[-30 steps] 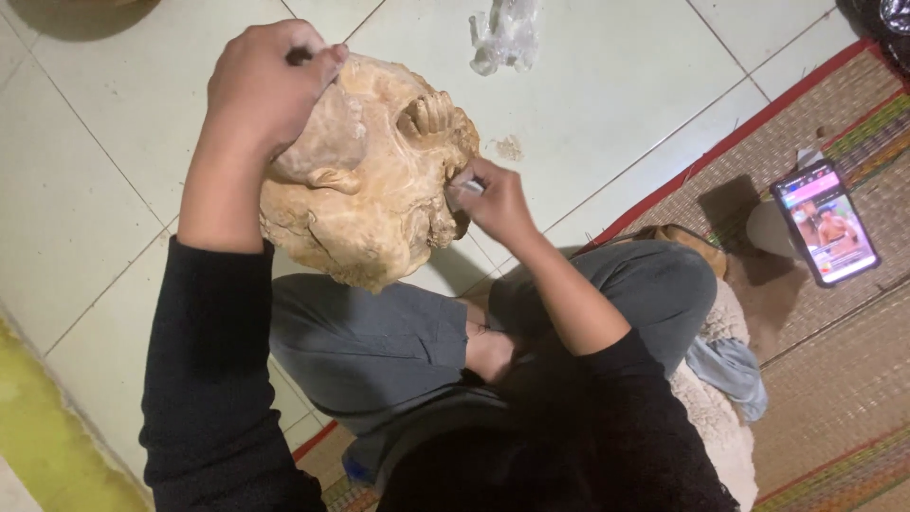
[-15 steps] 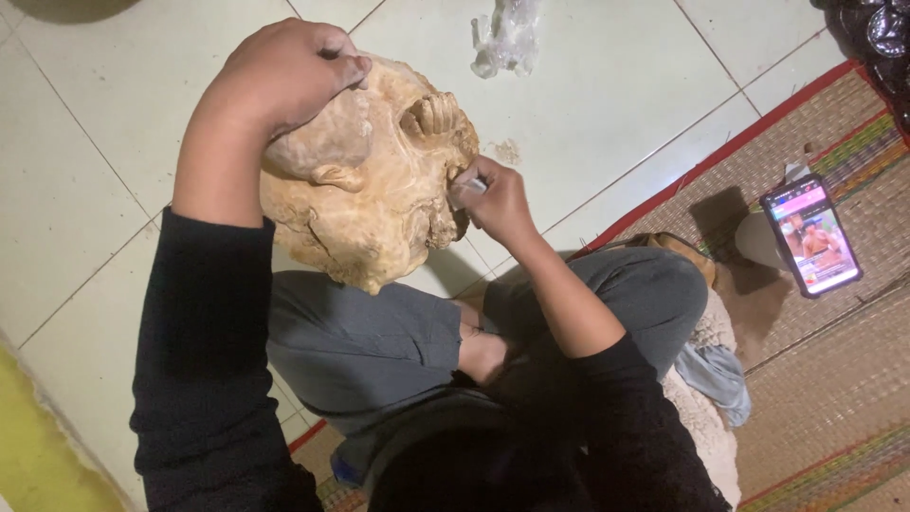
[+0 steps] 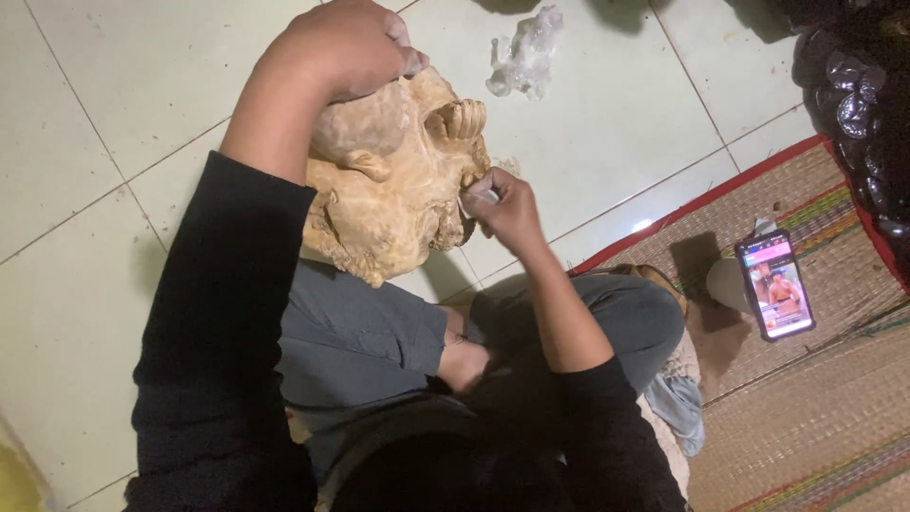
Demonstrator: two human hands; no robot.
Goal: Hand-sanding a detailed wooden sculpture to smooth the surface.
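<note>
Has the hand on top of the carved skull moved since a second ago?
Cannot tell. The left hand keeps the same grip on top of the carved skull; against the crumpled plastic they sit slightly closer, probably camera motion.

Your view is dim and warm-toned. The tiled floor point(image 3: 114, 142) shows soft shadows under your arms. Small glare spot on a tile near the mat's point(image 3: 815, 408) red edge. Phone screen point(image 3: 775, 284) glows bright. Top right corner is nearly black; detail is soft.

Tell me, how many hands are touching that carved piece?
2. The left hand grips the top of the tan carving; the right hand presses a small white bit against its right edge.
</note>
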